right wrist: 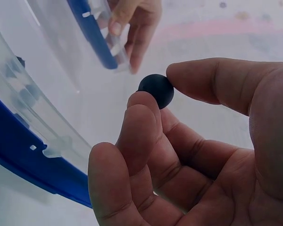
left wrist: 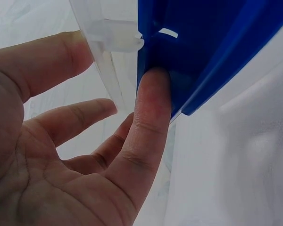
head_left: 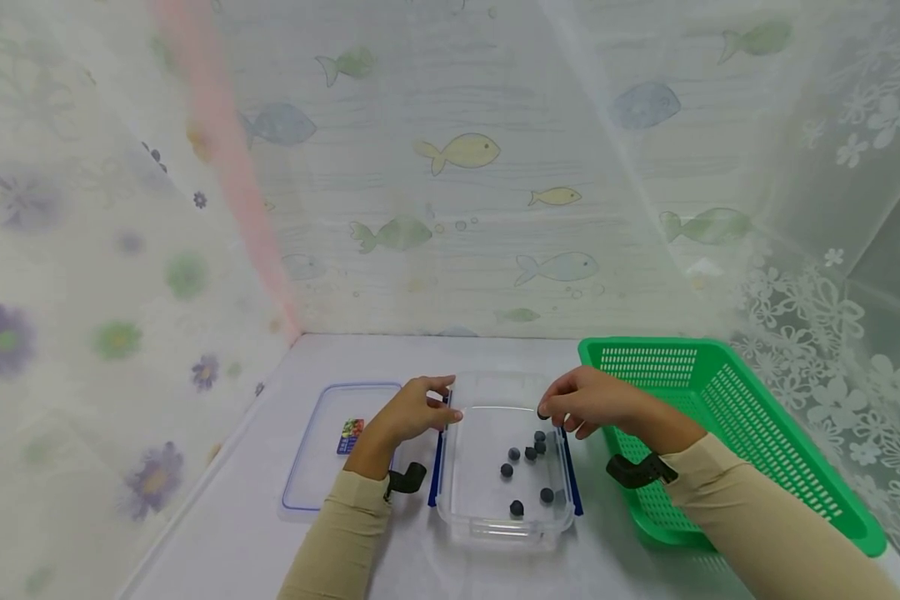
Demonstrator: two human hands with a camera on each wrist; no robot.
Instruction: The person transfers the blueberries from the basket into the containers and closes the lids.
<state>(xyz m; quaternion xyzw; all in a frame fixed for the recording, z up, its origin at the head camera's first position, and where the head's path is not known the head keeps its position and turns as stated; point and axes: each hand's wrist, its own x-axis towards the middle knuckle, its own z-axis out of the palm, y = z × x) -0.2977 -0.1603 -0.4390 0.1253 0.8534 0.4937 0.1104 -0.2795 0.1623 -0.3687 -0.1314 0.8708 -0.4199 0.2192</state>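
A clear plastic food container [head_left: 480,450] with blue side latches stands on the white table, several blueberries [head_left: 514,454] scattered over its floor. My left hand [head_left: 412,408] holds its left side near the far corner. In the left wrist view the thumb lies at the clear wall and a finger [left wrist: 153,108] presses the blue latch [left wrist: 193,47]. Above the far right corner, my right hand [head_left: 588,400] pinches one blueberry [right wrist: 158,89] between thumb and fingertips.
A clear lid [head_left: 307,467] with a blue seal and a colourful label lies flat to the left. On the right stands a green slotted basket [head_left: 645,354], partly under the right forearm. Patterned curtains [head_left: 450,208] hang behind and at both sides.
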